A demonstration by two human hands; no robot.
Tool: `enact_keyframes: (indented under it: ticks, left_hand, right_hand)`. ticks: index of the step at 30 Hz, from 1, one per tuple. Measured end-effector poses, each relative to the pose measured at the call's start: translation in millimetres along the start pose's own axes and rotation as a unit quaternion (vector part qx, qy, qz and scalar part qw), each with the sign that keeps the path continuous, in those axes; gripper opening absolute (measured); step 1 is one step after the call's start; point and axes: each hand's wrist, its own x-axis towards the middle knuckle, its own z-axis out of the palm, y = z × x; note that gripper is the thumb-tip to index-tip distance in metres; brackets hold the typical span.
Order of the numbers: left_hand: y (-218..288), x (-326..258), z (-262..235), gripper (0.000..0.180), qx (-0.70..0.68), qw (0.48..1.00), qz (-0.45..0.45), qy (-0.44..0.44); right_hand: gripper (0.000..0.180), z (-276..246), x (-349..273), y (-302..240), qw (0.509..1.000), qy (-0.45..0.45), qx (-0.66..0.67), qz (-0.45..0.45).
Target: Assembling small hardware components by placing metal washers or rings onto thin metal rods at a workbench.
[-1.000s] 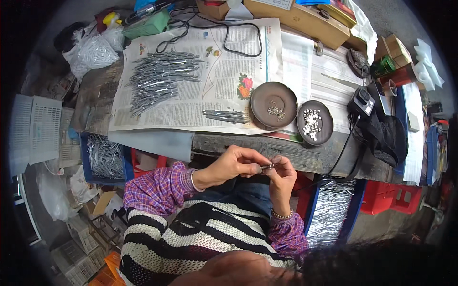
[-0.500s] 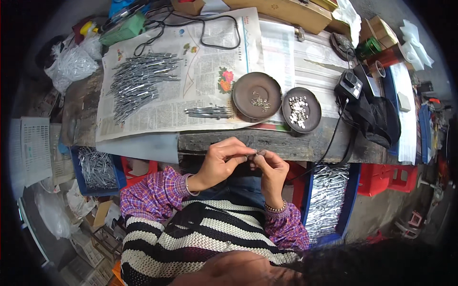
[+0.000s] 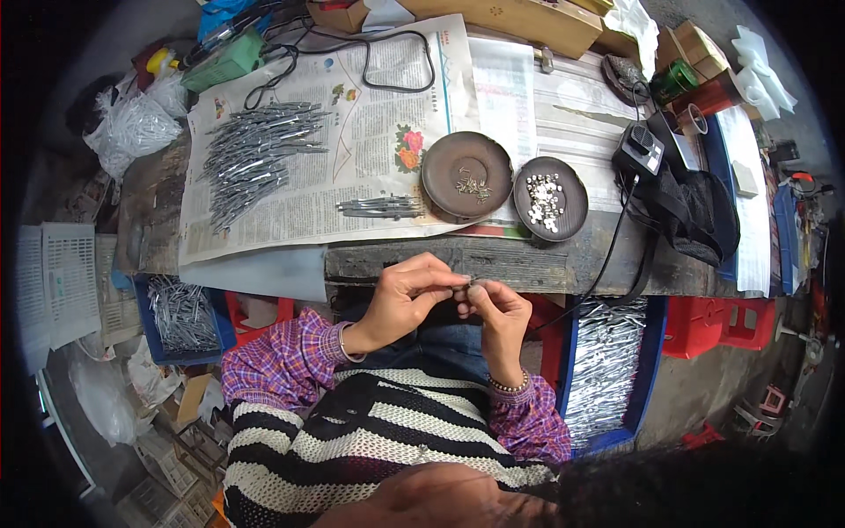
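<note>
Your left hand [image 3: 407, 299] and right hand [image 3: 495, 304] met just below the near edge of the wooden bench [image 3: 528, 260], over your lap, fingertips pinched together on a small metal piece [image 3: 466, 283] between them. It was too small to make out its shape; it looked like a thin grey pin or clip, much like the ones on the table. Both hands were closed on it, thumb against forefinger, left from the left end and right from the right end. Judging by size, it was very light, stiff and smooth, so likely slippery and easy to drop into the lap; a fingertip pinch near each end looked like the right hold, not a full-hand grip. On the newspaper [image 3: 370, 141] lay a big heap of grey metal rods [image 3: 251, 158], and a small bundle of rods [image 3: 380, 207] lay just beside the brown dish [image 3: 466, 176], which held a few tiny bits. The second dish [image 3: 550, 198], touching or nearly touching the first, held small pale metal parts. Blue crates of more rods sat under the bench, one at left [image 3: 180, 312], one at right [image 3: 607, 370]. A black cable [image 3: 607, 255] hung over the bench edge near your right hand, not touching it.
</note>
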Motion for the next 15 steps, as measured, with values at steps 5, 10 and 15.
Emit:
enact_keyframes:
  ticks: [5, 10, 15]
  left_hand:
    - [-0.5, 0.5, 0.9, 0.029, -0.009, 1.000, -0.004, -0.001]
    - [-1.3, -0.3, 2.6, 0.027, -0.042, 0.999, -0.019, 0.007]
    - [-1.7, 0.6, 2.4, 0.026, -0.039, 0.999, -0.002, 0.003]
  right_hand:
    - [0.014, -1.1, 0.4, -0.6, 1.000, -0.010, 0.000, -0.004]
    - [0.011, 2.5, 0.4, -1.3, 1.000, 0.000, -0.009, -0.014]
    - [0.007, 2.3, 2.0, -0.4, 0.965, -0.011, -0.209, -0.155]
